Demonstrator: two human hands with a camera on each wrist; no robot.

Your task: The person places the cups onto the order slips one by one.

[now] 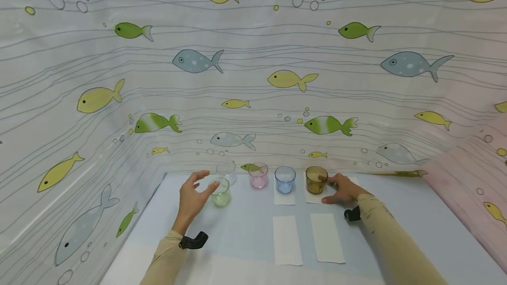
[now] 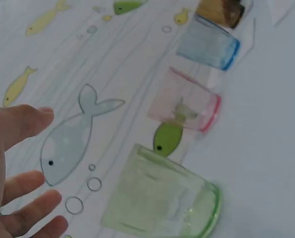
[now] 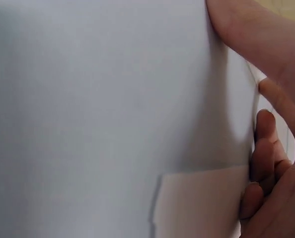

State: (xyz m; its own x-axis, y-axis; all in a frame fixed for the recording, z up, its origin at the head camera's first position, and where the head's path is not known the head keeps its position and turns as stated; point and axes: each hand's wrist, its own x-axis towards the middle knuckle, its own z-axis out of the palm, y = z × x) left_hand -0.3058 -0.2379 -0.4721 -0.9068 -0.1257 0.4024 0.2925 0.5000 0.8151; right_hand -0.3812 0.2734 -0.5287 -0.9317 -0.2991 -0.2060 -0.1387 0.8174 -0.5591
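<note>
My left hand is spread beside the green glass, thumb near its rim and nothing held. In the left wrist view the fingers stand apart from that glass. A clear glass stands just behind it. Over at the right, my right hand is beside the amber glass, with a fingertip overlapping its side and the thumb low near the paper under it. The right wrist view shows the fingers bent loosely, with no glass in sight. Between the hands stand a pink glass and a blue glass.
White paper pieces lie under the blue and amber glasses. Nearer the front are a left paper strip and a right paper strip. A fish-patterned curtain rises behind the pale table and along its sides.
</note>
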